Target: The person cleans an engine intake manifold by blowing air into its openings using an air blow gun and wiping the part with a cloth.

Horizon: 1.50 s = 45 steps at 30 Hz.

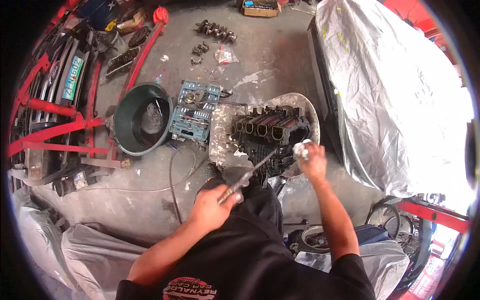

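My left hand (212,207) is closed around the near end of a long, thin metal tool (250,172). The tool slants up and to the right, and its far end reaches the dark engine (265,131). I cannot make out the exact kind of tool. In my right hand (315,162) is a crumpled white rag (301,149), held at the engine's right side; whether it touches the metal is unclear. Several oval ports face me on the engine. It rests on a worn, paint-flecked board (220,125) in front of my legs.
Left of the engine lie an open teal socket set (190,122) and a dark green tub (142,120). A hose (172,185) runs along the floor. Farther off are a crankshaft (216,31) and a plastic bag (226,55). A silver-covered vehicle (385,100) stands close on the right.
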### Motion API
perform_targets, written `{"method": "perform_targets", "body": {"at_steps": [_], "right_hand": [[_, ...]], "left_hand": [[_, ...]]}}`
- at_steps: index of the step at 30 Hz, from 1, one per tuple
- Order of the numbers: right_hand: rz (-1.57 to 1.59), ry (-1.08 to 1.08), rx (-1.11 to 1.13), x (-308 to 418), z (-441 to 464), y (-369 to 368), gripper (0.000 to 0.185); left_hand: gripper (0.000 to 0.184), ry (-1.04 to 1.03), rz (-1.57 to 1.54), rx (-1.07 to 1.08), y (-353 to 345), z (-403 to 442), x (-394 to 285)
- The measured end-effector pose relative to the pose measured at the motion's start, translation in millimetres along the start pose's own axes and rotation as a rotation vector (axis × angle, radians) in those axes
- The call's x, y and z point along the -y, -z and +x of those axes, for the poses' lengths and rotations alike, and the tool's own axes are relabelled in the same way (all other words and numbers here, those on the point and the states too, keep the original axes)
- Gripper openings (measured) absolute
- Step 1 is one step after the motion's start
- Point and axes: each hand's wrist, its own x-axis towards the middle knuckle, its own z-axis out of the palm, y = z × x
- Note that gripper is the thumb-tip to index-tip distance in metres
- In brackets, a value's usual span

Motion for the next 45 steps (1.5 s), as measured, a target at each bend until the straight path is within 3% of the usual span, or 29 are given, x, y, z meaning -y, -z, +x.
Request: {"method": "perform_targets", "body": {"at_steps": [3, 7, 8, 14, 16, 17, 20, 24, 27, 28, 29, 32, 35, 36, 38, 40, 41, 42, 45], "right_hand": [[-0.066, 0.111, 0.181, 15.3, -8.8, -32.5, 0.065], [0.015, 0.132, 0.099, 13.1, -33.0, -55.4, 0.061], [0.047, 0.154, 0.109, 9.3, -40.4, -53.9, 0.058], [0.211, 0.185, 0.000, 7.9, -38.5, -53.7, 0.063], [0.225, 0.188, -0.069, 20.9, -17.4, -50.5, 0.067], [0.150, 0.178, -0.004, 26.4, -3.2, -49.7, 0.072], [-0.071, 0.099, 0.333, 33.3, 31.7, -42.9, 0.084], [-0.061, 0.012, 0.414, 34.6, 40.6, -44.1, 0.086], [-0.174, -0.036, 0.572, 26.3, 46.9, -51.5, 0.097], [-0.302, -0.056, 0.619, 38.7, 52.7, -48.8, 0.093], [-0.155, -0.040, 0.637, 48.3, 64.9, -39.1, 0.076], [0.232, -0.019, 0.648, 30.7, 78.4, -47.5, 0.063], [0.142, -0.322, 0.897, 0.8, 76.9, -59.4, 0.081], [0.123, -0.177, 0.820, 31.4, 80.0, -48.6, 0.078], [0.065, -0.280, 0.867, 29.5, 81.8, -47.2, 0.074], [-0.020, -0.408, 1.022, -0.1, 84.0, -53.0, 0.055], [-0.104, -0.263, 1.088, -26.8, 83.4, -57.1, 0.050], [-0.188, -0.112, 1.141, -53.5, 81.9, -60.3, 0.047], [-0.169, 0.038, 1.011, -60.7, 79.3, -68.6, 0.069]], "left_hand": [[0.026, 0.024, -0.110, 0.009, -14.6, 14.6, 12.1], [0.030, 0.039, -0.148, -0.028, -19.5, 10.1, -13.7], [0.033, 0.129, -0.090, 0.045, -15.2, 10.1, -26.0], [0.031, 0.109, -0.183, -0.100, -33.1, 0.2, -17.6], [0.022, 0.254, -0.311, 0.030, -14.8, -5.3, -17.5], [0.018, 0.330, -0.383, 0.094, -2.5, -10.1, -17.9], [0.023, 0.262, -0.495, 0.144, 26.4, -9.5, 11.1], [0.026, 0.236, -0.584, 0.168, 35.3, 19.7, 90.4], [0.021, 0.220, -0.569, 0.173, 31.7, 59.2, 128.8], [0.021, 0.189, -0.583, 0.177, 29.4, 68.6, 135.3], [0.021, 0.157, -0.597, 0.174, 24.5, 79.3, 142.2], [0.032, 0.130, -0.583, 0.133, 15.2, 102.8, 156.5], [0.033, 0.115, -0.578, 0.105, 5.4, 116.5, 169.8], [0.032, 0.096, -0.620, 0.145, 4.4, 113.6, 172.5], [0.032, 0.039, -0.694, 0.199, 5.1, 113.9, 176.6], [0.032, 0.113, -0.682, 0.232, 11.4, 119.5, 181.8], [0.032, 0.145, -0.669, 0.240, 12.0, 122.5, 185.1], [0.032, 0.050, -0.721, 0.207, 4.6, 120.0, 187.3], [0.032, 0.091, -0.772, 0.195, -1.6, 120.8, 186.0]]}}
